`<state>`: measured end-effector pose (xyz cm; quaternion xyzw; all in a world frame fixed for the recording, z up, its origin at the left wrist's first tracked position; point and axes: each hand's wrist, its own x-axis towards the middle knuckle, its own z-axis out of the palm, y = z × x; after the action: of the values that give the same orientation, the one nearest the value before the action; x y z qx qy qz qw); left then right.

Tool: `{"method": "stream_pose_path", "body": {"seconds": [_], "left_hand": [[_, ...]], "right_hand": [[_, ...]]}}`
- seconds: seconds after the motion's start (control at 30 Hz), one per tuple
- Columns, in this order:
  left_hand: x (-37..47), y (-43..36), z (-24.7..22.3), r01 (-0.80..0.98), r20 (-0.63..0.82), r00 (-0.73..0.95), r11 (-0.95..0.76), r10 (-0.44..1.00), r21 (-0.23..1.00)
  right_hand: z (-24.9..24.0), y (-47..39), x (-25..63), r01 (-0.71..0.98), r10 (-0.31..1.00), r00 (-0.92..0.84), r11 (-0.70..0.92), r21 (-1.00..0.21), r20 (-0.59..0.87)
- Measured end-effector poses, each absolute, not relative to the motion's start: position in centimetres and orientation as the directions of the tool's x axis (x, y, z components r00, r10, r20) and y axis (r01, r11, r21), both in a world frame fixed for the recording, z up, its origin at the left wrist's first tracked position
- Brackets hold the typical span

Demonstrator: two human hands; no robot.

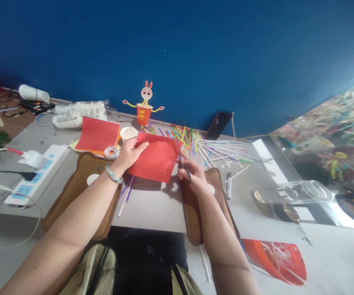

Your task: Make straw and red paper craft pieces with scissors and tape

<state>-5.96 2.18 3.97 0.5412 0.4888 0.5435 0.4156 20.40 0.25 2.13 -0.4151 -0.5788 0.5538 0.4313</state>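
Observation:
A sheet of red paper with faint round outlines is held up over the table. My left hand pinches its left side, thumb on top. My right hand is closed round the handles of a pair of scissors, whose blades are at the paper's right edge. Whether the blades are apart I cannot make out. Behind my left hand stands a white paper cup, and a roll of tape lies to its left. Brown mats lie under both forearms.
A rabbit figure in a red cup stands by the blue wall. Colourful sticks are scattered near a leaning phone. To the left are red sheets, wrapped cups and a power strip; to the right, a clear container.

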Motion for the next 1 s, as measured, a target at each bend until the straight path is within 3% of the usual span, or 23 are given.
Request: {"method": "stream_pose_path", "body": {"seconds": [1.0], "left_hand": [[-6.6,2.4,3.8,0.132,0.2,-0.069,-0.19,0.977,0.973]], "right_hand": [[3.1,0.1,20.4,0.057,0.966,-0.254,0.062,-0.996,0.046]]}}
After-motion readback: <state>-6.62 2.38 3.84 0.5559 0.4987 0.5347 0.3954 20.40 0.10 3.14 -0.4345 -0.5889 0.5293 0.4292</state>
